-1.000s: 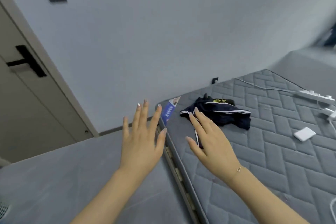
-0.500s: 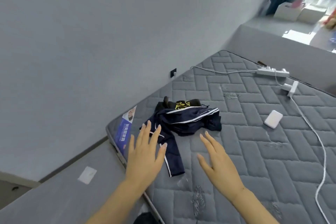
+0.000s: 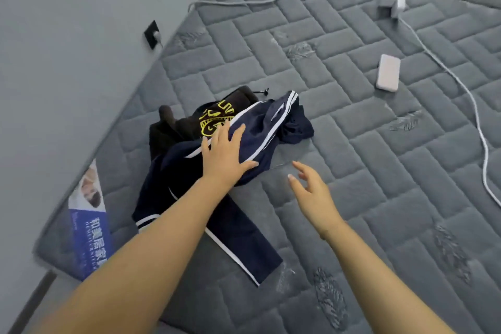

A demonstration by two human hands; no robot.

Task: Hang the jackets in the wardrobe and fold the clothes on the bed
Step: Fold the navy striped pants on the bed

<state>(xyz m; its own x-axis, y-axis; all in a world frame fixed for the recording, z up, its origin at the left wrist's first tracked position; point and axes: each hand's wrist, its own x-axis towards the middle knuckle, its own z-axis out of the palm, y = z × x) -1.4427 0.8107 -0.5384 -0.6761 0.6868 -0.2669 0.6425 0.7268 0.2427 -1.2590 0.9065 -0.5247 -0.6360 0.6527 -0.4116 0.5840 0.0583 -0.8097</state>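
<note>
Bare grey quilted mattress [image 3: 352, 144] against grey wall [image 3: 67, 35].
Left hand [image 3: 225, 154] flat, grip open, on navy jacket [image 3: 217, 198]; right hand [image 3: 311, 192] open, empty, above mattress.

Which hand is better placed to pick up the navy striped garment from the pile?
Left. The left hand already lies flat on the navy garment, fingers spread. The right hand hovers open over bare mattress beside it.
</note>
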